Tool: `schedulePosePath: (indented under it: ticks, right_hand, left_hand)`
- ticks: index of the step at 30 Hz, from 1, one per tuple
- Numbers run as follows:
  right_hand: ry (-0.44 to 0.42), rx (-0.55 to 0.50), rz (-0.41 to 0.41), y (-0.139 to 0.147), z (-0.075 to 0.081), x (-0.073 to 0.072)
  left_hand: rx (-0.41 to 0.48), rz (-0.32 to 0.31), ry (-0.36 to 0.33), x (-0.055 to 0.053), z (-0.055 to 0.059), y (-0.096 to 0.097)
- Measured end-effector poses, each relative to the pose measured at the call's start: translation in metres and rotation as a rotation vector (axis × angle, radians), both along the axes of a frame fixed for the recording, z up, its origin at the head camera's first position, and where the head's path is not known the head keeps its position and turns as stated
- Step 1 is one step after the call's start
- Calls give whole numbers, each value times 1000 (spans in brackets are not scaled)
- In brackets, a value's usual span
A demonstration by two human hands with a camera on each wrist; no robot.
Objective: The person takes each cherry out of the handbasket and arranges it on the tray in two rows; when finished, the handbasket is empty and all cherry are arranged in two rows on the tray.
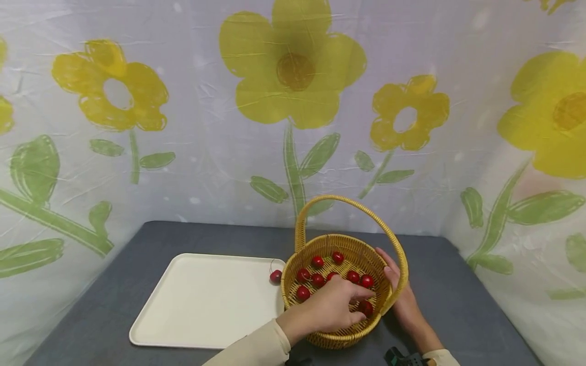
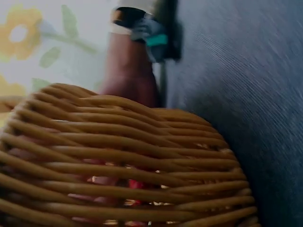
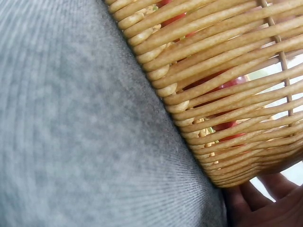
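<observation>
In the head view, my left hand reaches into a wicker basket. Its index finger and thumb spread apart on either side of a dark red cherry; no clear grip on it shows. Several more cherries lie on the basket floor. My right hand rests against the basket's outer right side, fingers lying along the wall below the rim. Both wrist views look closely at the woven wall, with red fruit showing through the gaps. Part of a hand shows at the lower right in the right wrist view.
A white rectangular tray lies left of the basket, with one stemmed cherry at its right edge. The basket's tall arched handle rises over the right hand. Beneath is a dark grey tabletop, backed by a flowered curtain.
</observation>
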State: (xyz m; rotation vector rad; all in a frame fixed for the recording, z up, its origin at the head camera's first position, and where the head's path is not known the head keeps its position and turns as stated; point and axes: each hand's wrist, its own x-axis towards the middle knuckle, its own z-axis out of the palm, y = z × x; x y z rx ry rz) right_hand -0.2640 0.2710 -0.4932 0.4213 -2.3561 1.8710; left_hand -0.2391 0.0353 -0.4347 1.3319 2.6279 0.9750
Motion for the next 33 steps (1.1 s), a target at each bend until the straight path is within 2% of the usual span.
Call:
schedulePosePath:
  ticks: [2,5,12,15,21,23,29,33]
  right_hand:
    - [2,-5,1,0,0,0]
    - [7,-2,-5,0,1,0]
    - [3,17,-14,-1,0,1]
    - [4,17,-16,0,0,1]
    - [3,28,-15,0,-1,1]
    - [-1,27,-12,0,-1,1]
    - [-6,11,-10,0,-1,0]
    - [1,25,-22,1,-1,0]
  left_hand:
    - [-86,-33,79,-2,-2,1]
    - [-131,-59,104,-2,-3,2]
    - [-175,-8,153,2,-3,2]
    - [-177,-8,176,1,-3,2]
    - [-238,-127,254,0,-2,5]
    - [-238,-145,266,0,-3,5]
    - [-200,-98,251,0,-3,5]
    - [-244,-56,281,2,-2,6]
